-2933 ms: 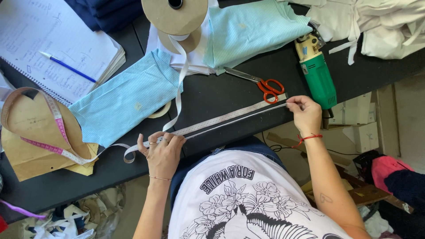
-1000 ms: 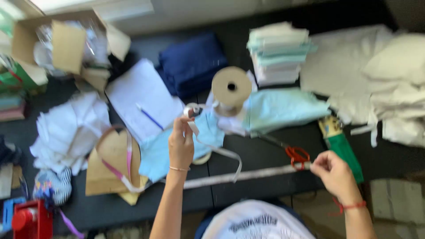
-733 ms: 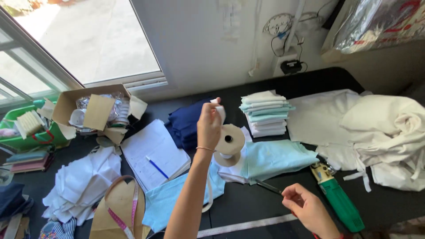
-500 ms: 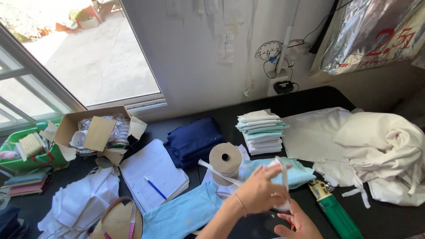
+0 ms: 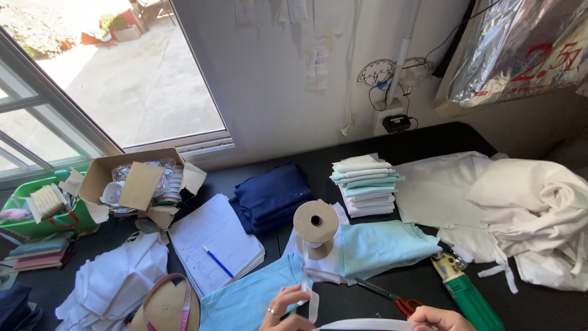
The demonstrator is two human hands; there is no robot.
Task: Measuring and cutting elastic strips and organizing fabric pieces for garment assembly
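Since half a second ago both hands dropped to the bottom edge. Left hand (image 5: 288,306) pinches the white tape (image 5: 313,303) running off the spool (image 5: 315,224); right hand (image 5: 441,319) looks closed on the tape too. A hard tug could tip that spool. Cluttered black table (image 5: 422,138), scissors (image 5: 392,295) nearby, sunny window (image 5: 104,79).

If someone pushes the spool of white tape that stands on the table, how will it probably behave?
The spool stands upright on a narrow core under a wider flat cap, so a sideways push would probably tip it. Lying down, its round shape would likely roll. The white tape runs down from it to the left hand and hangs limp, so it looks floppy and light.
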